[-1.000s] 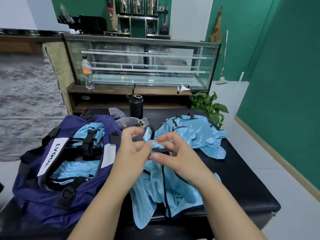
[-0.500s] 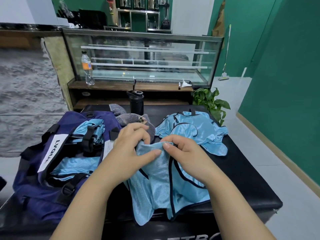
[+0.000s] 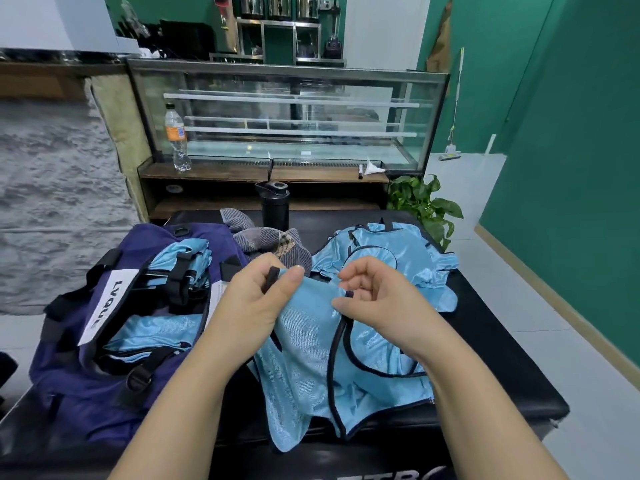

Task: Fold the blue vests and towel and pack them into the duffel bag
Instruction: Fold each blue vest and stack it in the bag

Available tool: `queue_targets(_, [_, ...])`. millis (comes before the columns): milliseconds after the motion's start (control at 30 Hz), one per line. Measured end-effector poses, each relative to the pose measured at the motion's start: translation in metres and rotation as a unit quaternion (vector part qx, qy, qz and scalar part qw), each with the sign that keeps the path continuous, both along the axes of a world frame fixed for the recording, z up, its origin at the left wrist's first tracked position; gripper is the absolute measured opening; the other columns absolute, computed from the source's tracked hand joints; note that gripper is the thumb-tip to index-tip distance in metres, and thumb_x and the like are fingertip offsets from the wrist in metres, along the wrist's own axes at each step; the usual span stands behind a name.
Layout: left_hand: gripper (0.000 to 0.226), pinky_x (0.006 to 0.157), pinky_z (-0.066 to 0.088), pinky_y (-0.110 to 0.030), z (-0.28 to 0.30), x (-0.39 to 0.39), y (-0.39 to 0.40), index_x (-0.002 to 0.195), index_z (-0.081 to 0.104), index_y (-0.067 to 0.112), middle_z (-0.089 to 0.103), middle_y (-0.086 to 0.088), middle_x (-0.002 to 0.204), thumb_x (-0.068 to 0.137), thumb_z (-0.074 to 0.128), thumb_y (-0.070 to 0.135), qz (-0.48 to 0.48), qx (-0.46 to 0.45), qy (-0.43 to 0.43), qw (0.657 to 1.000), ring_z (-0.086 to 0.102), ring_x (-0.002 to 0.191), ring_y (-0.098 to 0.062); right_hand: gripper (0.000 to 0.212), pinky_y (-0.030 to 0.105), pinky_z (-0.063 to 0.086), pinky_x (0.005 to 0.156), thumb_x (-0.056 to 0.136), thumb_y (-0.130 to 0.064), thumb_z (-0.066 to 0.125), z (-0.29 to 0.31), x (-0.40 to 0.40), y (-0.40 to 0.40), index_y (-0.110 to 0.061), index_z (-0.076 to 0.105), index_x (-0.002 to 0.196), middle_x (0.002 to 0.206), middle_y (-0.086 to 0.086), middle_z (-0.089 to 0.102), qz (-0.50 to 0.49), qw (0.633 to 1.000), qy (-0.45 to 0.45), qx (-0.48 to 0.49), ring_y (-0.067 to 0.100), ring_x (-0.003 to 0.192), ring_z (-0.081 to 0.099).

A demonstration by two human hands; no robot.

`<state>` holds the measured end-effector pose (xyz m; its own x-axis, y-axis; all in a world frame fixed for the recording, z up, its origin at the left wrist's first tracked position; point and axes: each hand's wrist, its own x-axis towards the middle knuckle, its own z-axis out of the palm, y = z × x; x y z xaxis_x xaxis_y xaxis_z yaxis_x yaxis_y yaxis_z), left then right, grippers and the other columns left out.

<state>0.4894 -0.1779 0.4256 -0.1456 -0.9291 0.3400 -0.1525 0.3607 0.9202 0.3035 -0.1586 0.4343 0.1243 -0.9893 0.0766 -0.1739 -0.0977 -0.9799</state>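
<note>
At nine o'clock on the black padded bench lies the open navy fabric duffel bag (a white label reads LVQUE), with folded light-blue vests already inside it. At its upper right edge, toward eleven o'clock, sits a crumpled grey checked towel, with a black lidded bottle standing just behind. In the centre, the left hand pinches a black-trimmed corner of a light-blue mesh vest between thumb and forefinger. The right hand, fingers curled, pinches the vest's other top corner. At one o'clock lies a heap of unfolded shiny light-blue vests.
</note>
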Motion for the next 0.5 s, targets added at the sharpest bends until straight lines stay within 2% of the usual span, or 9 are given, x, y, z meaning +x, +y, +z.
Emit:
queue_targets(133, [0.05,0.048,0.029,-0.021,0.003,-0.004,0.005,0.073,0.039,0.006,0.034,0.001,0.062,0.076,0.054,0.053,0.025,-0.003,0.007,1.0,0.032,0.054,-0.009,0.019,0.016,0.045,0.067,0.082,-0.005,0.071,0.001,-0.001,0.0,-0.021,0.06,0.087,0.077,-0.006,0.055,-0.045,0.998,0.033,0.001,0.005,0.061,0.049])
queue_targets(233, [0.048,0.049,0.029,-0.021,0.005,-0.006,0.008,0.072,0.04,0.007,0.034,-0.001,0.063,0.086,0.055,0.051,0.033,-0.021,0.013,0.999,0.032,0.056,-0.012,0.014,0.009,0.042,0.06,0.084,-0.009,0.069,0.006,0.0,0.004,-0.021,0.064,0.079,0.069,-0.01,0.056,-0.061,0.996,0.059,-0.03,0.001,0.059,0.048])
queue_targets(300, [0.044,0.049,0.028,-0.021,0.006,-0.007,0.01,0.07,0.04,0.011,0.033,0.001,0.063,0.088,0.055,0.049,0.038,-0.029,0.015,0.999,0.031,0.057,-0.012,0.014,0.008,0.039,0.056,0.085,-0.01,0.068,0.008,0.001,0.007,-0.021,0.065,0.077,0.065,-0.01,0.053,-0.073,0.995,0.056,-0.049,0.001,0.056,0.044])
queue_targets(367, [0.043,0.051,0.029,-0.021,0.006,-0.008,0.01,0.07,0.041,0.014,0.033,0.002,0.063,0.089,0.054,0.051,0.041,-0.029,0.011,0.999,0.032,0.058,-0.01,0.015,0.014,0.042,0.06,0.086,-0.01,0.066,0.007,0.001,0.008,-0.022,0.065,0.077,0.065,-0.01,0.052,-0.086,0.994,0.041,-0.062,0.004,0.059,0.045])
queue_targets(500, [0.036,0.052,0.03,-0.019,0.01,-0.009,0.016,0.075,0.045,0.012,0.036,0.006,0.061,0.081,0.049,0.048,0.027,-0.031,0.009,0.999,0.034,0.057,-0.008,0.015,0.043,0.052,0.084,0.089,-0.01,0.061,0.009,0.003,0.009,-0.022,0.064,0.08,0.063,-0.009,0.054,-0.088,0.995,0.0,-0.053,0.011,0.069,0.054])
